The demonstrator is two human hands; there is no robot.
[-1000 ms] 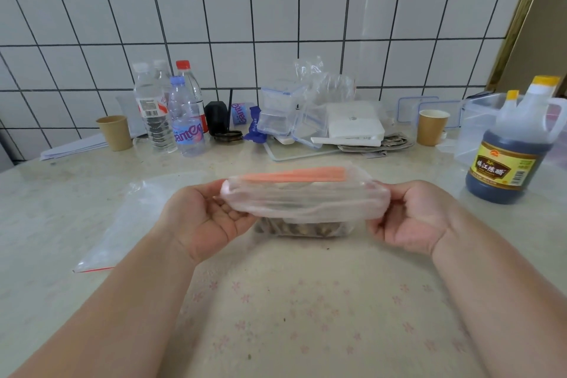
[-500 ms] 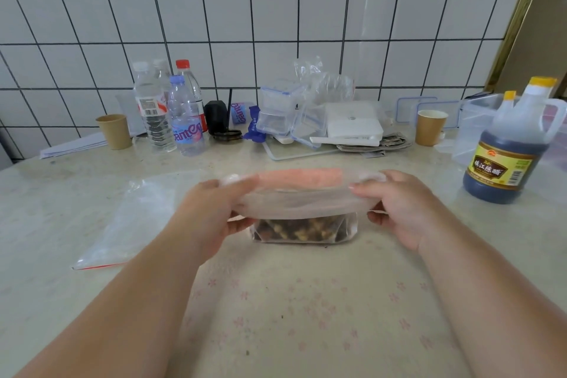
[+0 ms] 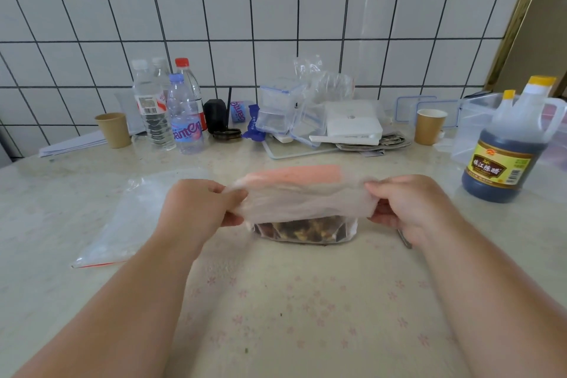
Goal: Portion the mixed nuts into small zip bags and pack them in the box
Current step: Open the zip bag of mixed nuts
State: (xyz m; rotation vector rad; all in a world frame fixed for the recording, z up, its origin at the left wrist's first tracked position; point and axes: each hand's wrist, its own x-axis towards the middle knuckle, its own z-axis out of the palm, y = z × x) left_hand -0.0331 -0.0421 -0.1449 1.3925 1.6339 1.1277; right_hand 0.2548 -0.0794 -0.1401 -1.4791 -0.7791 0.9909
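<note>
Two bare forearms reached in from the bottom edge over a pale marbled table (image 3: 276, 316) printed with small pink flowers. The left hand (image 3: 196, 209) and the right hand (image 3: 411, 209) each pinched one end of a clear plastic zip bag with an orange-red seal strip (image 3: 303, 202), thumbs under and fingers curled over the upper edge, the bag's top blurred between them. The mixed nuts (image 3: 303, 228), dark and tan, sat in the bag's bottom, which rested on the table between the hands. A flat, clear zip bag with a red strip (image 3: 122, 224) lay just left of the left hand. To the right stood a large plastic jug of dark vinegar with a yellow cap (image 3: 509, 150), near a clear plastic storage box (image 3: 472, 129). Farther back, along the white tiled wall (image 3: 276, 24), stood a cluster of clear water bottles (image 3: 171, 110), a brown paper cup on the left (image 3: 114, 129), stacked clear snap-lid containers (image 3: 282, 110) beside a white flat box (image 3: 352, 123), and a second brown paper cup (image 3: 429, 126).
</note>
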